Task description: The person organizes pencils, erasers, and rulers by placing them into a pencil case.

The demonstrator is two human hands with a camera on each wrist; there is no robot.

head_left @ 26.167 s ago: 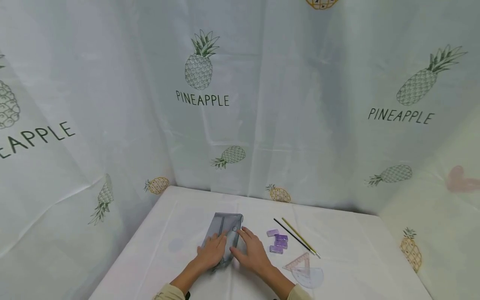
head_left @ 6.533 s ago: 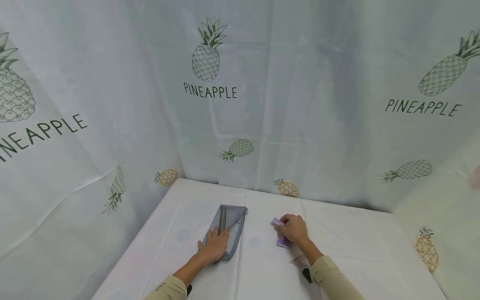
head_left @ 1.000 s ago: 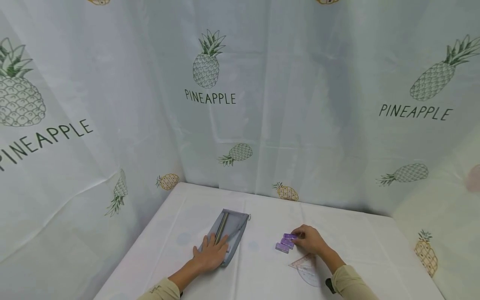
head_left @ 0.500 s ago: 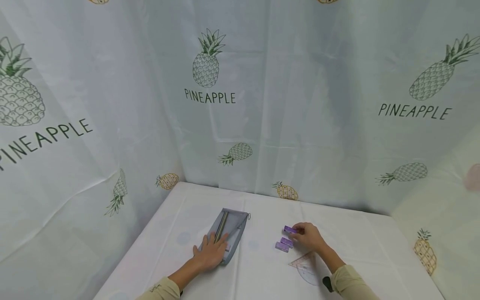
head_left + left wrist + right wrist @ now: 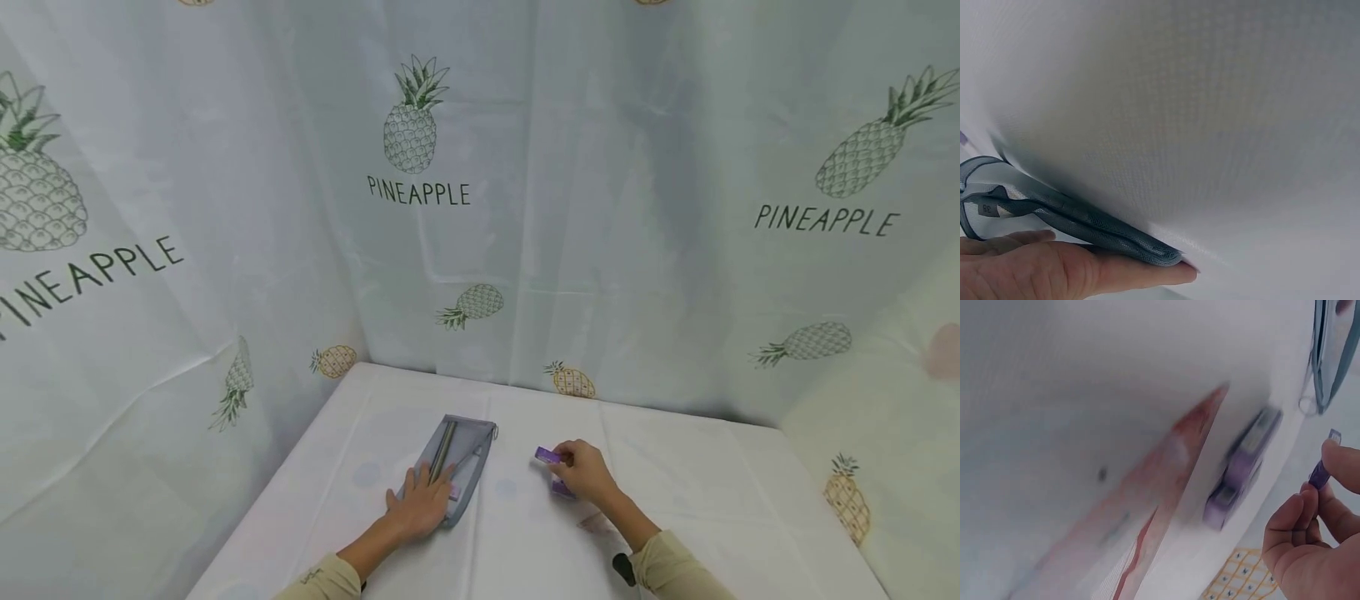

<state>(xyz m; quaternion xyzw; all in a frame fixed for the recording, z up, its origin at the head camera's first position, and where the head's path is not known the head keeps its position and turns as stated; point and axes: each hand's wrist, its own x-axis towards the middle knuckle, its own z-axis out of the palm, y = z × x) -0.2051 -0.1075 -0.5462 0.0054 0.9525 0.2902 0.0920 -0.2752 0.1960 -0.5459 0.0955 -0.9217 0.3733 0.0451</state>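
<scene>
My left hand [image 5: 418, 510] rests on a grey mesh pencil case [image 5: 471, 435], fingers spread, near its close end. Inside the case lie the pencils [image 5: 444, 446], and a purple eraser [image 5: 454, 493] shows beside my fingers. In the left wrist view, a finger lies along the case's zipped edge [image 5: 1116, 234]. My right hand [image 5: 588, 477] pinches another purple eraser [image 5: 546, 455] between thumb and fingertips, above the table right of the case. Two more purple erasers [image 5: 1241, 465] lie on the table beneath that hand, partly hidden in the head view.
A clear set square with red markings [image 5: 1191, 447] lies on the table close to the right wrist, mostly covered by the forearm in the head view. The white-covered table [image 5: 360, 417] meets a pineapple-print curtain [image 5: 480, 208] at the back and sides.
The right hand has lifted one eraser from the group and carried it left toward the case. The left hand has stayed put. The pencils, loose on the table much earlier, are now in the case.
</scene>
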